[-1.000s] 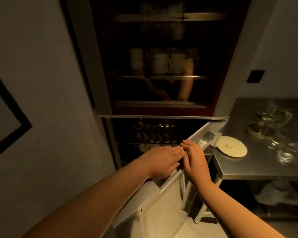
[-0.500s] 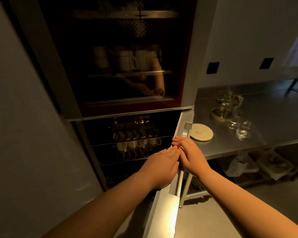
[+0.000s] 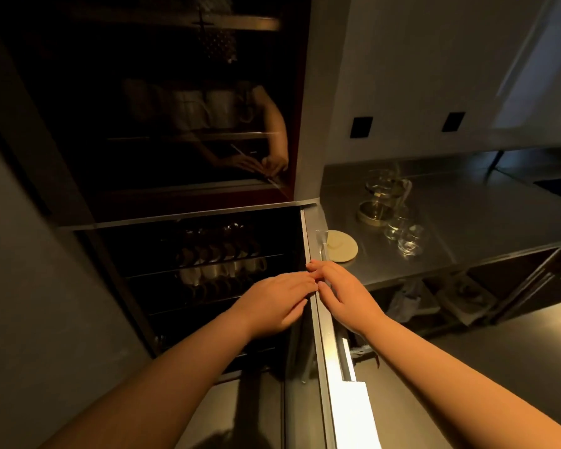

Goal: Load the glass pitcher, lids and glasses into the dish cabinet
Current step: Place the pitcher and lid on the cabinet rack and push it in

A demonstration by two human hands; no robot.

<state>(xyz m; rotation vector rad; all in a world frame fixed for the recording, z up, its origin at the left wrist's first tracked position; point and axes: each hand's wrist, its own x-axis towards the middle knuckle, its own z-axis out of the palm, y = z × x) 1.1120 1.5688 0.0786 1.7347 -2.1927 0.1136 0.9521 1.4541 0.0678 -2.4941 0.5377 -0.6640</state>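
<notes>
The clear glass pitcher (image 3: pixel 390 186), round cream lid (image 3: pixel 343 251) and small clear glasses (image 3: pixel 404 234) all sit on the steel bench (image 3: pixel 486 222) beyond the right hand (image 3: pixel 344 291), so none is loaded. Both hands, left hand (image 3: pixel 280 299) too, lie flat-fingered on the open cabinet door's edge (image 3: pixel 321 319).

Left hand (image 3: pixel 274 301), right hand (image 3: pixel 344 293) flat, fingertips touching

Dim, warm-lit kitchen corner with grey walls (image 3: pixel 434 76) carrying two dark square sockets (image 3: pixel 361 127), a steel desk (image 3: pixel 486 222) along the right with cluttered shelves (image 3: pixel 450 299) beneath, and a smooth grey floor (image 3: pixel 515 345) catching light.
</notes>
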